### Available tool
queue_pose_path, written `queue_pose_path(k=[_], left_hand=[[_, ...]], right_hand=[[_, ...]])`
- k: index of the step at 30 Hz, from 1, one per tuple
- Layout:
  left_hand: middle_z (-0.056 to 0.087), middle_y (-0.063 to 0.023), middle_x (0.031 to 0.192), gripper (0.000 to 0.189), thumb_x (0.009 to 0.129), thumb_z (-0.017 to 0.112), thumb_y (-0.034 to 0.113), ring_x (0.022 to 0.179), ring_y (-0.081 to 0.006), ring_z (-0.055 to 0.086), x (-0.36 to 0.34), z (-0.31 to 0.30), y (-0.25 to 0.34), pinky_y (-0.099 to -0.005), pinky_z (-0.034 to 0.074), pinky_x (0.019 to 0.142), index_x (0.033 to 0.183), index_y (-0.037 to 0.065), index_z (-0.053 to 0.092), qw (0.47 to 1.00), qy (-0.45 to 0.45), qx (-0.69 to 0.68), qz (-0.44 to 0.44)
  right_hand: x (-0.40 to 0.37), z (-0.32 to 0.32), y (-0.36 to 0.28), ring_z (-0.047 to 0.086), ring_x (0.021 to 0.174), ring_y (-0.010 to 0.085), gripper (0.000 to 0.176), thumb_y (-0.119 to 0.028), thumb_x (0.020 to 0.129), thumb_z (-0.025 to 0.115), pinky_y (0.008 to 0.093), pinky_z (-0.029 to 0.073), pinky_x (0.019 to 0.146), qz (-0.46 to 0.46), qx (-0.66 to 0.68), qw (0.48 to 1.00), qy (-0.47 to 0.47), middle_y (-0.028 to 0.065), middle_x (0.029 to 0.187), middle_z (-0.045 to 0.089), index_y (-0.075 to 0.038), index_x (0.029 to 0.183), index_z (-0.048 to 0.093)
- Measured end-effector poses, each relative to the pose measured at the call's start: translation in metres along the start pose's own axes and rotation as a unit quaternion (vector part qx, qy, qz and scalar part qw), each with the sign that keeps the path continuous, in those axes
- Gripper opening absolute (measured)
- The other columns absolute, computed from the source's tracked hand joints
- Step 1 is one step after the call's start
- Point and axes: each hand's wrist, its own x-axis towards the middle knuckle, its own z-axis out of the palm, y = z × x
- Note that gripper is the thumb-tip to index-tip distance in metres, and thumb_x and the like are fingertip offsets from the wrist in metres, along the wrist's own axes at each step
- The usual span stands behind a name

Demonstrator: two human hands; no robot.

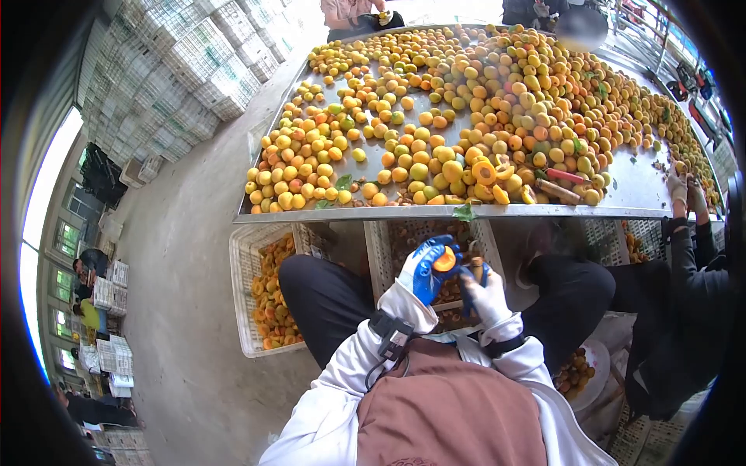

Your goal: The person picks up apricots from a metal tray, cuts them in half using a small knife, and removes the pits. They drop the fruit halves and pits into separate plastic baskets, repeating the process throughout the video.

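In the head view my left hand (423, 273), in a blue and white glove, is closed around a cut apricot half (444, 259) whose orange inside faces up. Just to its right my right hand (486, 293), gloved too, grips a tool by its brown wooden handle (477, 269); its working end cannot be made out. Both hands are over a white crate (379, 260) between my knees, with dark bits and fruit pieces in it. At the metal table's near edge lie opened apricot halves (488, 172), a red-handled tool (566, 176) and a wooden-handled one (558, 192).
Whole apricots (544, 101) are heaped across the metal table (466, 211). A crate of apricot halves (247, 311) stands left of my leg. A co-worker's gloved hands (686, 192) are at the right; another person (359, 17) is across the table. Stacked crates (186, 62) stand far left.
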Motion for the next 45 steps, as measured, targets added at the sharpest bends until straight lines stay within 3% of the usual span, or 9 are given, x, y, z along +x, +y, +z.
queue_pose_path(k=[2,10,16,20,26,33,38,42,45], left_hand=[[0.067,-0.0122,0.114,0.033,0.097,0.062,0.013,0.107,-0.0219,0.066,-0.003,0.002,-0.007,-0.0336,0.053,0.096,0.126,-0.001,0.059,0.999,-0.011,0.038,-0.012],[0.069,-0.0100,0.111,0.034,0.088,0.057,-0.010,0.101,-0.0182,0.067,-0.015,-0.016,0.103,-0.0293,0.052,0.094,0.120,-0.003,0.063,0.888,0.052,0.394,0.231],[0.068,-0.0159,0.111,0.031,0.085,0.061,0.001,0.101,-0.0319,0.067,-0.075,-0.073,0.250,-0.0396,0.052,0.094,0.116,0.003,0.064,0.525,0.284,0.751,0.280],[0.064,-0.0164,0.119,0.049,0.081,0.075,0.024,0.107,-0.0368,0.062,-0.094,-0.103,0.279,-0.0456,0.050,0.093,0.126,0.013,0.061,0.069,0.313,0.946,0.049],[0.060,-0.0183,0.131,0.057,0.079,0.080,0.022,0.115,-0.0391,0.060,0.033,-0.001,0.210,-0.0450,0.049,0.098,0.131,0.011,0.059,0.401,0.058,0.878,0.256],[0.050,-0.0211,0.142,0.064,0.081,0.074,0.016,0.115,-0.0358,0.059,0.150,0.056,0.099,-0.0434,0.044,0.103,0.141,0.013,0.052,0.306,-0.123,0.919,0.215],[0.054,-0.0202,0.137,0.060,0.080,0.073,0.006,0.117,-0.0363,0.058,0.175,0.039,0.092,-0.0441,0.046,0.103,0.137,0.013,0.056,0.381,-0.117,0.898,0.187],[0.062,-0.0124,0.124,0.047,0.089,0.073,0.008,0.104,-0.0206,0.066,0.143,0.043,0.112,-0.0336,0.055,0.092,0.134,0.005,0.058,0.859,-0.099,0.478,0.153],[0.063,-0.0164,0.124,0.047,0.100,0.058,0.025,0.094,-0.0226,0.068,0.080,0.058,0.122,-0.0395,0.056,0.088,0.140,0.002,0.049,0.978,-0.117,0.158,0.072]], right_hand=[[0.018,0.016,0.039,0.063,0.084,0.0112,0.029,-0.005,0.087,0.075,0.0276,0.051,0.077,-0.189,-0.102,0.975,0.056,0.0045,0.096,0.067,0.000,0.113,0.062],[0.033,-0.003,0.049,0.055,0.070,0.0104,0.024,-0.019,0.093,0.071,0.0295,0.047,0.065,-0.050,-0.083,0.991,0.093,0.0031,0.077,0.063,0.000,0.106,0.065],[0.030,0.003,0.042,0.053,0.057,0.0101,0.024,-0.023,0.093,0.071,0.0296,0.045,0.053,-0.012,-0.052,0.998,0.036,0.0016,0.070,0.060,-0.002,0.102,0.063],[0.027,0.005,0.031,0.057,0.060,0.0118,0.024,-0.024,0.093,0.070,0.0311,0.046,0.055,0.010,-0.049,0.999,0.007,0.0032,0.068,0.061,-0.002,0.102,0.064],[0.032,0.011,0.046,0.066,0.070,0.0286,0.032,-0.028,0.091,0.070,0.0403,0.050,0.066,0.009,-0.157,0.987,-0.025,0.0155,0.078,0.068,-0.001,0.107,0.065],[0.030,0.002,0.054,0.067,0.096,0.0426,0.043,-0.035,0.090,0.070,0.0466,0.051,0.082,0.024,-0.175,0.984,-0.033,0.0239,0.097,0.070,0.001,0.113,0.064],[0.029,-0.002,0.059,0.067,0.095,0.0422,0.043,-0.035,0.090,0.070,0.0461,0.051,0.081,0.022,-0.163,0.986,-0.021,0.0233,0.097,0.070,0.001,0.114,0.064],[0.022,-0.003,0.039,0.068,0.093,0.0417,0.040,-0.032,0.092,0.070,0.0455,0.052,0.080,0.011,-0.173,0.984,-0.031,0.0226,0.096,0.071,0.000,0.114,0.064],[0.025,0.001,0.047,0.069,0.087,0.0384,0.036,-0.029,0.092,0.070,0.0435,0.052,0.077,-0.002,-0.156,0.987,-0.031,0.0207,0.092,0.070,0.000,0.113,0.064]])
